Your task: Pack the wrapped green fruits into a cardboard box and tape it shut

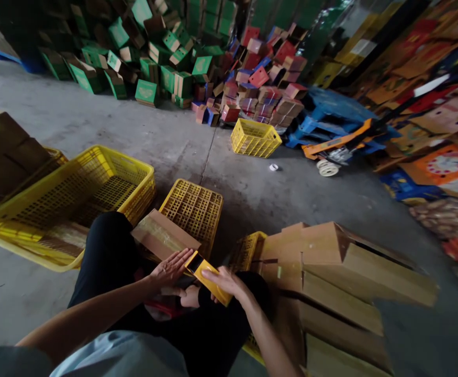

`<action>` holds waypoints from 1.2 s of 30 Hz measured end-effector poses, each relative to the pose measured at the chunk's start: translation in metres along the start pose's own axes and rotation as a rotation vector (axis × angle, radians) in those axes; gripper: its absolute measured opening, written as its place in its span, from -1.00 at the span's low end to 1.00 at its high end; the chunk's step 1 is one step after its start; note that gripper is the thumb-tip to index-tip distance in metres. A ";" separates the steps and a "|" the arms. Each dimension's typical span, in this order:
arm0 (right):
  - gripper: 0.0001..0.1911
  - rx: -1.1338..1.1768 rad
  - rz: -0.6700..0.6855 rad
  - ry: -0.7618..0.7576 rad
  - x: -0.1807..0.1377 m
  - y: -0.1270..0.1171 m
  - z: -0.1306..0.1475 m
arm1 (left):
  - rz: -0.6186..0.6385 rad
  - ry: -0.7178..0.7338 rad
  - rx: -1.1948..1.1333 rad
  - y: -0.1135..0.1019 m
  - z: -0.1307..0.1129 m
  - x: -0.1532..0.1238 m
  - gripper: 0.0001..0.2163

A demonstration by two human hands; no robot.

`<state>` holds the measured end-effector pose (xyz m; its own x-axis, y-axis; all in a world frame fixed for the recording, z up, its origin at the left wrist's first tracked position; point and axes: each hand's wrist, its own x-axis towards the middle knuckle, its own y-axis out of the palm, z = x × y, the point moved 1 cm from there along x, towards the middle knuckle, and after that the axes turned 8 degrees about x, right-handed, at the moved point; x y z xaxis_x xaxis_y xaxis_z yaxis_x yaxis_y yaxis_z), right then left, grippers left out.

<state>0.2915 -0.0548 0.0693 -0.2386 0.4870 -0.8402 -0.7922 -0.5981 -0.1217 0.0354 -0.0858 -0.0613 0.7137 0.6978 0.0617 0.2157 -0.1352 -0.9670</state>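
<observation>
A small brown cardboard box [162, 235] with shiny tape along its top rests on my lap. My left hand [170, 269] lies flat on its near edge, fingers stretched out. My right hand [225, 281] is closed on a yellow tape dispenser [207, 276], which touches the near corner of the box. An upturned yellow crate [194, 209] stands just behind the box.
A large yellow crate [71, 201] sits at left beside dark cardboard [4, 157]. Folded brown cartons [331, 277] are stacked at right. Farther off are a small yellow crate [255, 138], a tape roll [274, 167], a pallet jack [338, 146] and heaps of green [134, 57] and red boxes [264, 78].
</observation>
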 end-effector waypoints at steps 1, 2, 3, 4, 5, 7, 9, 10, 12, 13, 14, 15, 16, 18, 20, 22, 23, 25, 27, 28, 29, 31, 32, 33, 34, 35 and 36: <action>-0.56 -0.022 0.022 -0.008 -0.002 -0.001 -0.001 | -0.011 -0.004 0.018 0.001 -0.001 0.000 0.13; -0.55 -0.037 0.034 -0.013 -0.004 -0.003 -0.001 | -0.022 -0.009 0.037 0.001 -0.002 0.000 0.15; -0.54 -0.044 0.034 -0.011 -0.006 -0.005 -0.002 | -0.031 -0.012 0.057 0.002 -0.002 -0.001 0.16; -0.54 -0.050 0.030 -0.006 -0.009 -0.007 -0.003 | -0.037 -0.017 0.075 0.003 -0.003 -0.001 0.17; -0.54 -0.054 0.026 0.000 -0.011 -0.008 -0.004 | -0.040 -0.019 0.090 0.004 -0.004 -0.001 0.17; -0.56 -0.062 0.019 0.016 -0.015 -0.010 -0.005 | -0.046 -0.024 0.110 0.004 -0.005 -0.001 0.15; -0.57 -0.063 0.012 0.019 -0.017 -0.011 -0.006 | -0.052 -0.034 0.117 0.003 -0.006 -0.001 0.14; -0.57 -0.060 0.009 0.016 -0.018 -0.010 -0.006 | -0.055 -0.035 0.117 0.002 -0.008 -0.001 0.15; -0.55 -0.055 0.007 0.006 -0.019 -0.010 -0.006 | -0.053 -0.024 0.113 0.000 -0.010 -0.001 0.16; -0.54 -0.053 0.008 0.002 -0.019 -0.009 -0.006 | -0.052 -0.017 0.113 -0.001 -0.012 -0.001 0.16; -0.54 -0.052 0.013 0.001 -0.019 -0.009 -0.006 | -0.052 -0.009 0.115 -0.001 -0.012 -0.001 0.16; -0.53 -0.054 0.015 0.002 -0.019 -0.009 -0.005 | -0.053 -0.001 0.122 0.000 -0.013 0.000 0.15; -0.53 -0.058 0.014 0.005 -0.020 -0.008 -0.005 | -0.058 0.006 0.132 0.002 -0.013 0.000 0.13; -0.54 -0.067 0.009 0.008 -0.021 -0.008 -0.003 | -0.079 0.017 0.163 0.008 -0.011 0.001 0.07; -0.55 -0.060 0.016 -0.009 -0.024 -0.007 -0.002 | -0.103 0.022 0.200 0.014 -0.009 0.002 -0.07; -0.58 -0.041 0.030 -0.020 -0.029 -0.008 -0.003 | -0.116 0.014 0.232 0.021 -0.006 0.002 -0.21; -0.58 -0.035 0.035 -0.016 -0.033 -0.009 -0.005 | -0.116 0.009 0.241 0.023 -0.005 0.002 -0.25; -0.57 -0.034 0.028 0.008 -0.042 -0.013 -0.009 | -0.112 0.009 0.244 0.027 -0.004 0.001 -0.30; -0.56 -0.035 0.010 0.027 -0.050 -0.017 -0.013 | -0.108 0.018 0.231 0.028 -0.003 -0.002 -0.27; -0.56 -0.039 -0.002 0.040 -0.053 -0.019 -0.014 | -0.102 0.023 0.221 0.027 -0.002 -0.003 -0.22; -0.57 -0.045 -0.012 0.054 -0.055 -0.020 -0.015 | -0.092 0.028 0.210 0.027 -0.002 -0.005 -0.15; -0.57 -0.054 -0.020 0.088 -0.054 -0.021 -0.016 | -0.064 0.035 0.190 0.024 -0.001 -0.007 -0.04; -0.58 -0.051 -0.020 0.099 -0.052 -0.021 -0.016 | -0.049 0.038 0.184 0.023 -0.001 -0.007 -0.01; -0.58 -0.041 -0.020 0.109 -0.050 -0.021 -0.016 | -0.036 0.040 0.179 0.021 -0.001 -0.008 0.02; -0.58 -0.027 -0.019 0.117 -0.047 -0.020 -0.015 | -0.029 0.040 0.176 0.019 -0.001 -0.008 0.04; -0.57 -0.010 -0.025 0.124 -0.043 -0.020 -0.014 | -0.027 0.039 0.175 0.017 -0.002 -0.008 0.07; -0.56 0.003 -0.032 0.135 -0.040 -0.020 -0.013 | -0.031 0.037 0.173 0.016 -0.003 -0.008 0.09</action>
<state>0.3243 -0.0702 0.0983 -0.1358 0.4154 -0.8995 -0.7997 -0.5819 -0.1479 0.0347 -0.0954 -0.0762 0.7334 0.6727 0.0978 0.1221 0.0112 -0.9925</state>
